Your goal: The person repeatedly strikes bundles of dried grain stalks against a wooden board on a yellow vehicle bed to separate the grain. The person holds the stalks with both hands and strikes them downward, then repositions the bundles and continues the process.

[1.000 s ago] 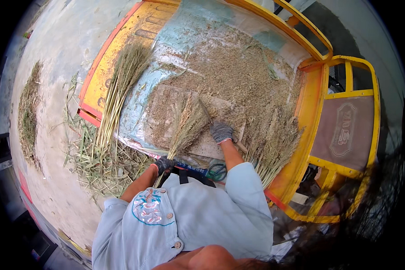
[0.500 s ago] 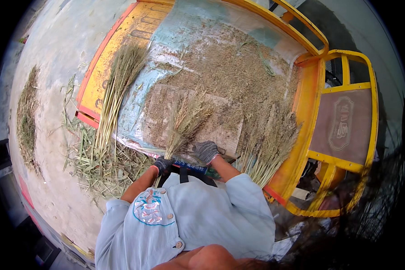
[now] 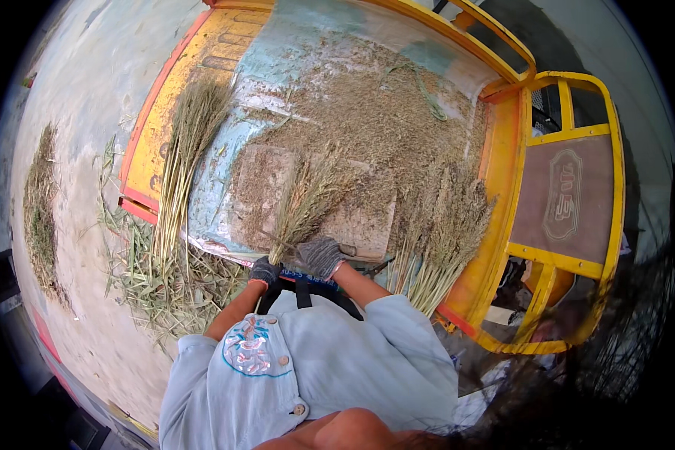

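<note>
A bundle of dry grain stalks (image 3: 301,206) stands up from my left hand (image 3: 265,271), which grips its stems in a dark knitted glove. The seed heads fan out over a flat board (image 3: 379,217) strewn with chaff. My right hand (image 3: 322,257), in a grey glove, is beside the lower part of the bundle with its fingers curled. What looks like the end of a short-handled tool (image 3: 347,249) sticks out from the right hand; its other end is mostly hidden by the glove and stalks.
Loose seed and chaff (image 3: 397,112) cover a sheet (image 3: 221,187) in a yellow cart bed (image 3: 502,180). More stalk bundles lie at the left (image 3: 184,150) and right (image 3: 450,232). Cut leaves (image 3: 180,289) litter the ground. A yellow railing (image 3: 615,187) borders the right side.
My right hand has moved left, closer to the bundle and my left hand, and the handle end has moved with it. The left hand keeps its grip on the stems. The whole view has shifted slightly.
</note>
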`<state>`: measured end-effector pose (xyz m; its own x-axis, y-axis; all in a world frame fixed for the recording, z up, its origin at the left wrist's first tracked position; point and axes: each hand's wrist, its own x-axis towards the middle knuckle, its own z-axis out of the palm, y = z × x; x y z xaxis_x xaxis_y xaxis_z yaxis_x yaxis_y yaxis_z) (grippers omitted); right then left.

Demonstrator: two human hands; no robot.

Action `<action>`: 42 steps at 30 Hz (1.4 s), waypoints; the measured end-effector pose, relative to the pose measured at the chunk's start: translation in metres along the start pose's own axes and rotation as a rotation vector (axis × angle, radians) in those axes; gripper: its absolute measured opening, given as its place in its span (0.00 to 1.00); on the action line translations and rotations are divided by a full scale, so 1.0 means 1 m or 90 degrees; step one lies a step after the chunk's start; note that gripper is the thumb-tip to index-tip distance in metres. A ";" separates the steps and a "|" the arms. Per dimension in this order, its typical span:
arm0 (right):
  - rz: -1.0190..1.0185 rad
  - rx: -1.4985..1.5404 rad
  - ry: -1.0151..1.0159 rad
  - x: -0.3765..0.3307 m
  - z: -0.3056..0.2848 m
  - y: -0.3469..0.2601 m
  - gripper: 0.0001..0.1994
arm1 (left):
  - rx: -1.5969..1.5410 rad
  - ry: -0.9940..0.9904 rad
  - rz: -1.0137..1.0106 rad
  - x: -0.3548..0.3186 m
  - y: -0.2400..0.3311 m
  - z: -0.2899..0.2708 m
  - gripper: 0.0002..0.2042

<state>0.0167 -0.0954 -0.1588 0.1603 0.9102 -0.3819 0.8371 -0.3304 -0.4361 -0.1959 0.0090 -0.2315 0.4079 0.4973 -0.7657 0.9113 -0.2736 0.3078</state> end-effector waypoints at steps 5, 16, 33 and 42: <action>0.303 -0.014 0.004 0.026 -0.017 0.121 0.19 | -0.024 0.008 -0.008 -0.011 0.017 -0.026 0.22; -0.033 -0.040 -0.107 0.005 -0.006 0.008 0.18 | 0.005 0.066 0.041 0.003 0.002 -0.022 0.17; 0.065 0.017 -0.129 0.031 -0.019 0.012 0.17 | 0.087 0.105 -0.031 -0.016 0.005 -0.038 0.16; 0.496 0.041 0.167 -0.005 -0.099 0.174 0.22 | 0.040 -0.019 0.168 -0.004 -0.015 -0.033 0.14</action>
<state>0.2135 -0.1326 -0.1525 0.8064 0.4402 -0.3949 0.4049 -0.8977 -0.1738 -0.2088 0.0385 -0.2142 0.6278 0.3783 -0.6802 0.7682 -0.4419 0.4633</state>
